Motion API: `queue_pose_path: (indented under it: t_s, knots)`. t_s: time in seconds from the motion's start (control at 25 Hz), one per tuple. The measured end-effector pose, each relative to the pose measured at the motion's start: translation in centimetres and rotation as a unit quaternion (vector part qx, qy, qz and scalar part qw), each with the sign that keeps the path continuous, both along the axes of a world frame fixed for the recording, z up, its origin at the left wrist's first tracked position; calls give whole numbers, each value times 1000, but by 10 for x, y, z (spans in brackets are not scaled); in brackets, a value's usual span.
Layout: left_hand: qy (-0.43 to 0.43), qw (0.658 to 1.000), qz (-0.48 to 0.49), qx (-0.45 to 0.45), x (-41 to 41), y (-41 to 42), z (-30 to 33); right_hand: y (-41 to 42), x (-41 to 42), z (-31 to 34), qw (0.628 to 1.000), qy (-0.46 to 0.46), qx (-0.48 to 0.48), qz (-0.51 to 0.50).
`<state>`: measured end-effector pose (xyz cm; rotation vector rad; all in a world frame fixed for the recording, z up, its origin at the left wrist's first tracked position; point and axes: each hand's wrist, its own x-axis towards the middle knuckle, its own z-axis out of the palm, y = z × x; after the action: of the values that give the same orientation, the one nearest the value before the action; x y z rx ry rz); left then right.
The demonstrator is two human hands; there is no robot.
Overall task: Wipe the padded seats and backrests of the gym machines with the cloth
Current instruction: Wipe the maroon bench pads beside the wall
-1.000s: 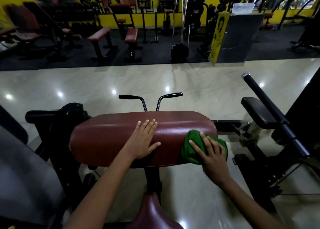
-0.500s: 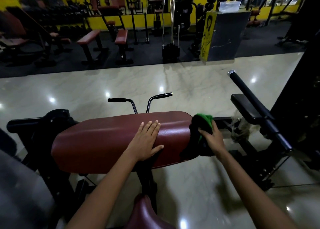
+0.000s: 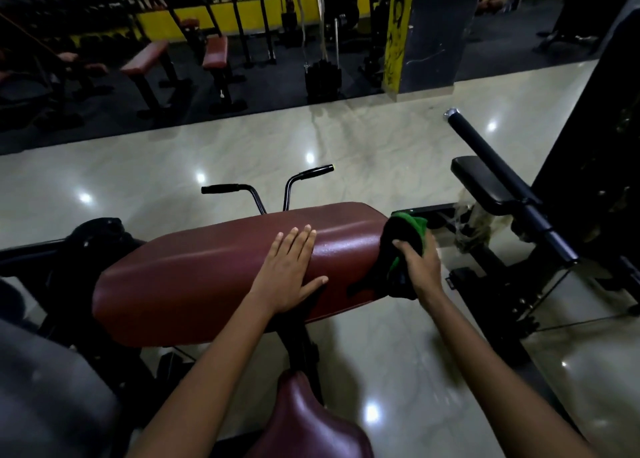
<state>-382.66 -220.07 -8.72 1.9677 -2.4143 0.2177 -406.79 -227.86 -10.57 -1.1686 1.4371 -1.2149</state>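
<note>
Head view: right hand [image 3: 420,267] seemingly presses cloth [image 3: 403,241] against pad's [image 3: 207,277] end.

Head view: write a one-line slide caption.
Left hand rests flat on the maroon pad while right hand grips the green cloth against its end.

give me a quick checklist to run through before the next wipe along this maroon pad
1. Green cloth gripped in the right hand: ok, fingers are curled round it.
2. Cloth in contact with the long maroon padded rest: ok, it is bunched against the pad's right end.
3. Left hand steadying the pad: ok, it lies flat on top, fingers straight.
4. Wiping path clear: not ok, the left hand sits on the pad in the cloth's way.
5. Rest of the pad already clean: cannot tell, the surface only shows sheen.
6. Small maroon seat below wiped: cannot tell.
</note>
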Motion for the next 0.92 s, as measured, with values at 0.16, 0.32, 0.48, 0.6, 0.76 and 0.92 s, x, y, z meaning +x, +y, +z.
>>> queue_pose_path:
  t_s: [0.16, 0.32, 0.48, 0.6, 0.76, 0.92]
  knots:
    - [-20, 998, -46, -28, 10, -3, -2, 45, 21, -58, 936, -266, 160, -164]
    - [-55, 977, -196, -64, 17, -13, -1, 51, 37, -60, 875, -398, 180, -210]
    - [-136, 920, -358, -81, 9, -39, 1, 37, 35, -41, 874, -387, 95, -277]
    - [-145, 901, -397, -99, 3, -50, -5, 66, 76, -57, 811, -438, 150, -357]
    - [-141, 885, -428, -114, 12, -52, -10, 81, 100, -73, 782, -484, 171, -353]
    - [-145, 867, -460, -123, 32, -43, -11, 78, 104, -67, 778, -474, 110, -397]
